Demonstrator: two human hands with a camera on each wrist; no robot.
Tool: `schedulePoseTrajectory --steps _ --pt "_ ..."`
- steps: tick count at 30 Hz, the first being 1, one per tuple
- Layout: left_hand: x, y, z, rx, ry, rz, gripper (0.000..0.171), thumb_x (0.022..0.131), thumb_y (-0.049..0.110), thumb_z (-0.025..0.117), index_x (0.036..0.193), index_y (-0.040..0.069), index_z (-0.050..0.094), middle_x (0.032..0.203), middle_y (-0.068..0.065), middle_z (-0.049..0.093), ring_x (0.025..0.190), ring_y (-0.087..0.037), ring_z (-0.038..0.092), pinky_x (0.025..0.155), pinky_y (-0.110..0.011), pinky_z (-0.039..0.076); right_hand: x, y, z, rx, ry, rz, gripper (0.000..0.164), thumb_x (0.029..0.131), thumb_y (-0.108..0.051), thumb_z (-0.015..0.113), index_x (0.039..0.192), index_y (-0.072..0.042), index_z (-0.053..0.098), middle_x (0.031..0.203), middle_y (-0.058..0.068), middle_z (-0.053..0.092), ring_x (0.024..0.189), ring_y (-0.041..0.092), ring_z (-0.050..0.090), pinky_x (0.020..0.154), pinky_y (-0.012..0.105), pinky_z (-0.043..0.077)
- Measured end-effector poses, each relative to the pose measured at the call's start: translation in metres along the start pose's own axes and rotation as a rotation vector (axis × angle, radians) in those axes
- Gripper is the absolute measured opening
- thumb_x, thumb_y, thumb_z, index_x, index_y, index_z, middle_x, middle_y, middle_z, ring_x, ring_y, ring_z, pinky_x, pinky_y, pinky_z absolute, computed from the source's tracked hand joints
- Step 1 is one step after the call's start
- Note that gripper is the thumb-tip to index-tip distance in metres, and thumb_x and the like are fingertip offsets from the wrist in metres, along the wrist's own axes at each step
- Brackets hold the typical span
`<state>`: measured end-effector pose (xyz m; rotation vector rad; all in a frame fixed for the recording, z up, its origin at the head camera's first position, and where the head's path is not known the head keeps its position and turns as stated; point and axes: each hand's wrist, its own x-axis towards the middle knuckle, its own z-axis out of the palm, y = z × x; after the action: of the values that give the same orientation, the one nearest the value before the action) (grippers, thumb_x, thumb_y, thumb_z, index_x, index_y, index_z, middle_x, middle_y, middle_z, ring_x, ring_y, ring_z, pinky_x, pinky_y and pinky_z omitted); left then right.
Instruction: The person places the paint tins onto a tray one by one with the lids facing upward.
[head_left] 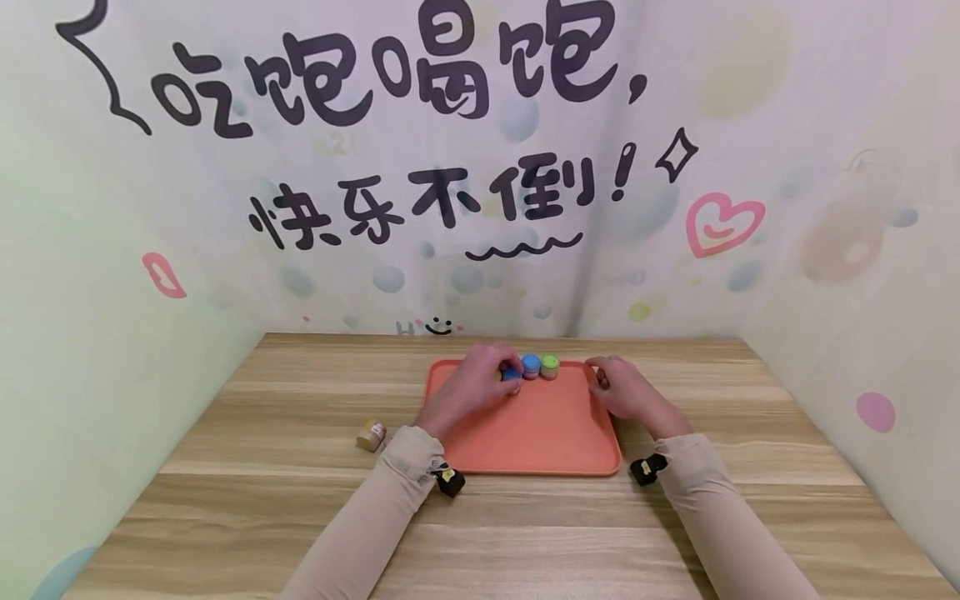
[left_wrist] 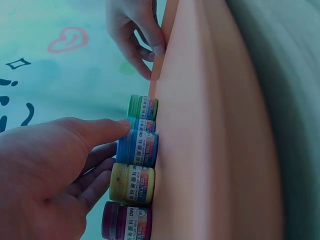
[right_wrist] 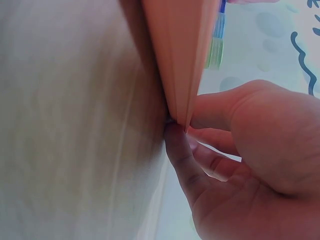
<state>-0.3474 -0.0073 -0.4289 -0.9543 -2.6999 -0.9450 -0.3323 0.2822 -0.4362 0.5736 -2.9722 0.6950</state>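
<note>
A blue paint jar (head_left: pixel 512 376) stands on the far side of an orange tray (head_left: pixel 532 433), held between the thumb and fingers of my left hand (head_left: pixel 478 379). Its label faces the left wrist camera. Beyond it in the row are a second blue jar (head_left: pixel 531 367) and a green jar (head_left: pixel 550 367). On the other side come a yellow jar (left_wrist: pixel 132 184) and a purple jar (left_wrist: pixel 127 221), mostly covered by my hand in the head view. At the tray's far right corner, my right hand (head_left: pixel 624 390) pinches the rim (right_wrist: pixel 182 75) between thumb and fingers.
A jar with a yellowish body (head_left: pixel 371 435) lies on the wooden table (head_left: pixel 285 450), left of the tray. Something pinkish beside it is partly hidden by my left sleeve (head_left: pixel 375 508). A printed wall covering (head_left: pixel 420 283) rises behind the table.
</note>
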Motion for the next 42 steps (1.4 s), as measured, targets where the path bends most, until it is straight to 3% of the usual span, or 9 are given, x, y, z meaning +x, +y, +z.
schedulePoseTrajectory --steps 9,19,25,30,36,42 --pt "-0.001 0.001 0.001 0.017 0.015 -0.002 0.013 0.094 0.013 0.086 0.104 0.005 0.081 0.103 -0.006 0.079 0.096 -0.027 0.072 0.084 -0.031 0.059 0.0 0.001 0.0 -0.003 -0.009 0.015 0.043 0.1 -0.001 0.069 0.14 0.014 0.06 0.101 0.019 0.065 0.087 0.027 0.059 0.079 0.043 0.057" --pt "-0.006 0.003 -0.008 -0.019 0.039 -0.068 0.005 0.099 0.014 0.08 0.102 0.011 0.08 0.104 -0.004 0.08 0.102 -0.023 0.075 0.094 -0.038 0.062 0.0 0.002 0.0 -0.002 -0.008 0.016 0.043 0.1 -0.001 0.068 0.14 0.014 0.06 0.102 0.02 0.065 0.088 0.027 0.06 0.079 0.044 0.056" --pt "-0.01 0.002 -0.014 -0.023 0.054 -0.048 0.005 0.1 0.014 0.079 0.099 0.01 0.079 0.104 -0.004 0.08 0.101 -0.02 0.076 0.095 -0.041 0.065 -0.001 0.002 0.001 -0.002 -0.015 0.026 0.043 0.1 -0.001 0.068 0.14 0.013 0.06 0.104 0.021 0.066 0.089 0.027 0.06 0.08 0.044 0.058" --pt "-0.017 0.0 -0.019 -0.029 0.062 -0.018 0.004 0.098 0.011 0.079 0.095 0.011 0.078 0.099 -0.003 0.079 0.096 -0.022 0.075 0.089 -0.04 0.065 -0.001 0.0 -0.001 0.005 -0.016 0.026 0.043 0.1 -0.001 0.068 0.14 0.014 0.06 0.103 0.021 0.066 0.089 0.027 0.061 0.08 0.044 0.059" --pt "-0.026 -0.003 -0.025 0.034 0.053 -0.026 0.004 0.097 0.014 0.081 0.097 0.011 0.079 0.093 0.0 0.074 0.083 -0.017 0.063 0.075 -0.027 0.056 -0.001 -0.001 -0.001 0.001 -0.011 0.026 0.042 0.1 -0.001 0.069 0.14 0.013 0.061 0.102 0.02 0.065 0.088 0.026 0.06 0.079 0.043 0.058" --pt "-0.036 -0.007 -0.03 0.059 0.053 0.006 0.004 0.097 0.013 0.081 0.096 0.01 0.079 0.092 -0.001 0.074 0.084 -0.019 0.067 0.077 -0.029 0.059 -0.001 0.001 0.001 -0.016 -0.004 0.026 0.043 0.1 -0.002 0.07 0.139 0.012 0.061 0.101 0.018 0.065 0.088 0.026 0.059 0.077 0.041 0.055"
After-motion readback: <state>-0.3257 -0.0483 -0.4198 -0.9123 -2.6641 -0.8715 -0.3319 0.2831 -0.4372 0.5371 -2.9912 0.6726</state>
